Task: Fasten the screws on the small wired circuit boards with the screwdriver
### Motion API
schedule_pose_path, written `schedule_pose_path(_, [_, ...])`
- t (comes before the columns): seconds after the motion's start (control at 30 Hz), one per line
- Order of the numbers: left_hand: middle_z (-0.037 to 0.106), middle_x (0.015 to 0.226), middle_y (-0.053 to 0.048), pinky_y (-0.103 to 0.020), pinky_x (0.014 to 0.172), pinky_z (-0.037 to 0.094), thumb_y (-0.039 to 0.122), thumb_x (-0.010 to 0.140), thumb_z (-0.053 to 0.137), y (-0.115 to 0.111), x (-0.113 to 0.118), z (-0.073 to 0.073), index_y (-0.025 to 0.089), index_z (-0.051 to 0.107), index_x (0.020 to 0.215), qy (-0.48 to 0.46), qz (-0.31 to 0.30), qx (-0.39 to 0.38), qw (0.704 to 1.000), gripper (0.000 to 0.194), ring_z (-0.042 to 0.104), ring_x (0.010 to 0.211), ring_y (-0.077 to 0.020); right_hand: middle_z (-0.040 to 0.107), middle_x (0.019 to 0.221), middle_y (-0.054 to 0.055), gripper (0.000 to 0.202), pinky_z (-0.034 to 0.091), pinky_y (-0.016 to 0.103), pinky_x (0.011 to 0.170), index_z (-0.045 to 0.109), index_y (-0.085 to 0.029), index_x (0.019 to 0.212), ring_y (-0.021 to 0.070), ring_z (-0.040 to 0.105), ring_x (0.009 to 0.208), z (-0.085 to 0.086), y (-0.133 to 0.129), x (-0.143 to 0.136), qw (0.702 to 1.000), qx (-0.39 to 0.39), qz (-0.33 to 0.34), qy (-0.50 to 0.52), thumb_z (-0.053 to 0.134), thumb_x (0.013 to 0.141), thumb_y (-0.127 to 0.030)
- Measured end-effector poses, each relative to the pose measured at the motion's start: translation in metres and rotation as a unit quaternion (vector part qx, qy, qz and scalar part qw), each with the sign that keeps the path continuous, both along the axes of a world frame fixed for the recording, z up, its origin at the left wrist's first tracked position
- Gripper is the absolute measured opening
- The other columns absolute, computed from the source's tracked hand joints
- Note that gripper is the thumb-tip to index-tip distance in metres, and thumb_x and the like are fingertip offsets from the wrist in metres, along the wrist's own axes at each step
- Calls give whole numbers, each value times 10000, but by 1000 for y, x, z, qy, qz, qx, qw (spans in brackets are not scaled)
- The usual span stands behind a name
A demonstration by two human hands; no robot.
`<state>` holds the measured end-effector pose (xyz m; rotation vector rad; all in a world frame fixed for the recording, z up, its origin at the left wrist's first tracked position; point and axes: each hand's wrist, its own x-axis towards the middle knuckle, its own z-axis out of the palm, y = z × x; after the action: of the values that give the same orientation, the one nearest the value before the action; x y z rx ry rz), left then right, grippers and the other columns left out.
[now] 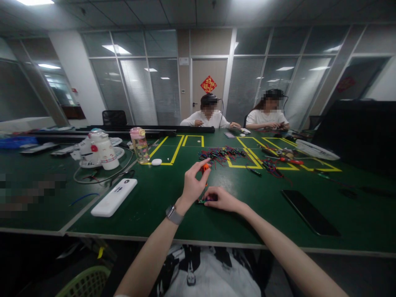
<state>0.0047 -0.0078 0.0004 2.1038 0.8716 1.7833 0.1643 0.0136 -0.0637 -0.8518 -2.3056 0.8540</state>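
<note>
Tool, orange-handled with a thin dark shaft, stands nearly upright in the pinch of the left hand, thumb and fingertips drawn narrow around the handle. Directly below that grip, the shaft runs down toward a small green board low over the table; whether the tip touches it is too small to tell. Just to the right of the board, the right hand curls in, thumb and fingers closed on the board's near end, with a bit of red and purple showing under the fingers. A watch sits on the left wrist. Straight beyond the left hand's pinch lies a tangled heap of wired boards, red, blue and black. Left of the grip, a white oblong device lies near the table's seam, and farther off stand a pink-lidded bottle and a white bottle, with a small white case near the former. Well to the right of both hands, a black phone lies flat. Past the heap, 2 people in white tops sit across the table.
</note>
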Motion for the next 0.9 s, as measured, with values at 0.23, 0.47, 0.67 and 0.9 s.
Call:
schedule_pose_path(0.23, [623,950,-34,-274,825,472,252,905,585,-1,1,-1,211,652,1080,22,37,22,999,192,594,899,-156,566,701,-13,123,386,227,592,690,-141,853,118,498,628,-1,0,0,1000,5,1,1,711,743,-192])
schedule_pose_path(0.47, [642,1182,-80,-306,910,488,237,991,379,-2,1,-1,206,607,1195,-10,-38,-33,999,308,621,1074,-185,573,692,-13,121,391,227,593,693,-140,855,117,502,622,1,-1,0,1000,12,2,1,708,747,-192])
schedule_pose_path(0.67, [661,979,-51,-268,794,496,230,937,516,-2,1,1,198,654,1082,-15,16,-5,1000,203,629,894,-155,579,707,-7,136,402,229,596,699,-142,869,119,508,631,2,-1,0,1000,12,-2,-2,710,750,-207])
schedule_pose_path(0.9, [596,917,-36,-269,787,482,271,944,513,-4,0,1,213,681,1028,1,46,28,999,196,587,858,-148,574,698,-9,127,394,230,591,695,-145,859,119,503,623,3,-2,0,1000,14,-2,-5,712,750,-206])
